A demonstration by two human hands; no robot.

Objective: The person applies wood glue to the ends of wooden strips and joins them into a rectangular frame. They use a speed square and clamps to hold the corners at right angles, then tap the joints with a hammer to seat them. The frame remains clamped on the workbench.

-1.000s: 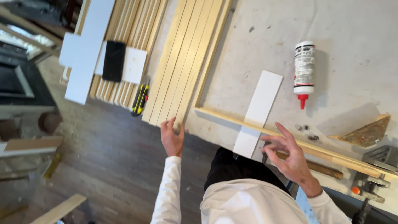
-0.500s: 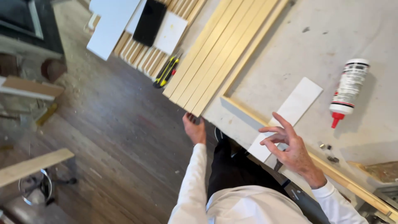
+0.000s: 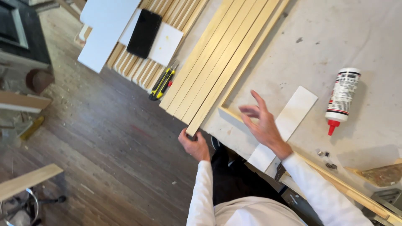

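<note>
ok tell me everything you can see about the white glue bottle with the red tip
The white plastic glue bottle with a red nozzle lies on its side on the pale, stained worktable, nozzle pointing toward the person. A printed label with a dark band wraps its body, and the base end faces away. It casts a soft shadow to its right. Nothing touches it: the flat white rectangular board lies apart on its left, and the right hand, fingers spread, hovers beyond that.

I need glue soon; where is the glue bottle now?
In the head view, the glue bottle lies on the worktable, right of the white board, beyond the right hand.
</note>
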